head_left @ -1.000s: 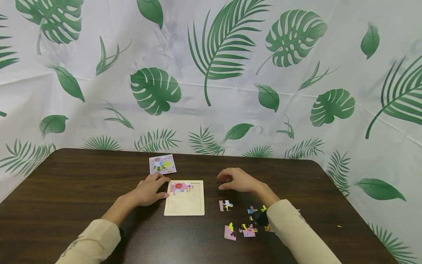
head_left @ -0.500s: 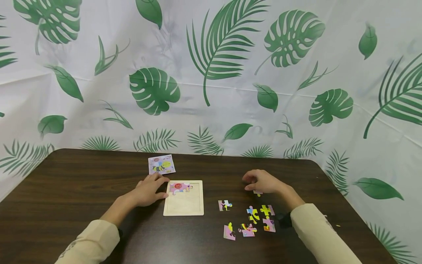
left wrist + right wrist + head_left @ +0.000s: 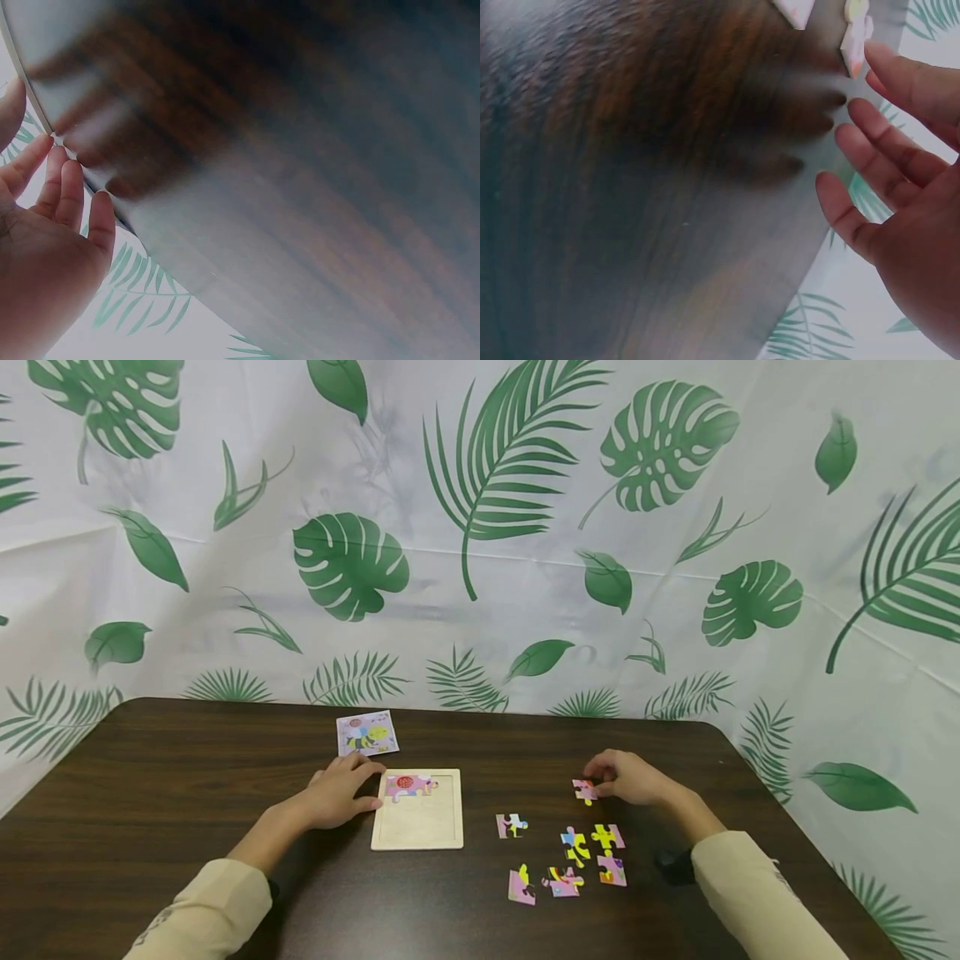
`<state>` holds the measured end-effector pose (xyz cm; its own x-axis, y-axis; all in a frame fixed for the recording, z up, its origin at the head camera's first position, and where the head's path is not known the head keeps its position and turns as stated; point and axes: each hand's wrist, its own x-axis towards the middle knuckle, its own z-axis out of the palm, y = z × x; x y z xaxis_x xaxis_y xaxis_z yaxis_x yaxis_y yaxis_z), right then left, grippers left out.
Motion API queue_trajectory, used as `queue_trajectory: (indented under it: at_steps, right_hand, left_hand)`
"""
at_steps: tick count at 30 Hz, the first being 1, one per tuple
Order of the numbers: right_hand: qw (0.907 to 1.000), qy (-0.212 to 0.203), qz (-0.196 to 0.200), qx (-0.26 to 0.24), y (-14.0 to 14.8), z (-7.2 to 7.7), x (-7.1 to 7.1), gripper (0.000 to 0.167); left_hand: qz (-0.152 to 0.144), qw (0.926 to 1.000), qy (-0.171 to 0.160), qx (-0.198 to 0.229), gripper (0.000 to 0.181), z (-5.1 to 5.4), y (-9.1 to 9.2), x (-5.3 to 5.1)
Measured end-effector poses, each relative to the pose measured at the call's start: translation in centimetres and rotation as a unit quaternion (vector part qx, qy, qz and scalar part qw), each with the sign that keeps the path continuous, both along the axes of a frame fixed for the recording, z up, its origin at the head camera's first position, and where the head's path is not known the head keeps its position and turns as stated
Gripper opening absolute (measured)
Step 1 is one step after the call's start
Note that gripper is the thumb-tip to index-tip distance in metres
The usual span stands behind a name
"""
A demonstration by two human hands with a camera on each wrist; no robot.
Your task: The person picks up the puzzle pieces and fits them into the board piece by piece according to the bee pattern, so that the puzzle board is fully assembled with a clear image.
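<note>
In the head view, a shallow wooden puzzle tray lies flat, with joined pink jigsaw pieces in its upper left corner. My left hand rests at the tray's left side, thumb and index finger touching its edge; in the left wrist view its fingers are loosely bent. Farther right, my right hand pinches the edge of a pink jigsaw piece between thumb and index finger. The right wrist view shows that piece at the fingertips, the other fingers apart.
Several loose jigsaw pieces lie on the dark wooden table, among them a white-and-pink one and a yellow one. A bee picture card lies behind the tray. A leaf-printed cloth hangs behind the table.
My right hand has moved right, from beside the tray to the far pink jigsaw piece, uncovering other loose pieces. My left hand stays at the tray.
</note>
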<state>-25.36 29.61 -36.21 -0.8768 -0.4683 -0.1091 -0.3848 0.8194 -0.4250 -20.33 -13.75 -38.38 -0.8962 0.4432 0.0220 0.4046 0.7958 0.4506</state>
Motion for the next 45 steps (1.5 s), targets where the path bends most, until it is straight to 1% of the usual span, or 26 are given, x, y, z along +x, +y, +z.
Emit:
queue_trajectory:
  at_steps: [11,21,27,45]
  right_hand:
    - [0.9996,0.025,-0.007,-0.014,0.6,-1.0,0.2,0.020]
    - [0.9995,0.027,-0.004,-0.017,1.0,-1.5,0.4,0.024]
    - [0.9992,0.029,0.003,-0.028,1.0,-1.5,0.5,0.023]
    - [0.9982,0.049,0.018,-0.029,0.9,-1.7,0.5,0.018]
  left_hand:
    - [0.001,1.0000,-0.003,-0.001,0.043,0.1,0.0,-0.1]
    - [0.001,1.0000,-0.005,0.000,0.043,0.1,0.0,-0.1]
    - [0.000,1.0000,-0.006,0.001,0.043,0.2,0.1,0.0]
    - [0.002,1.0000,-0.009,0.000,0.043,0.2,0.0,0.1]
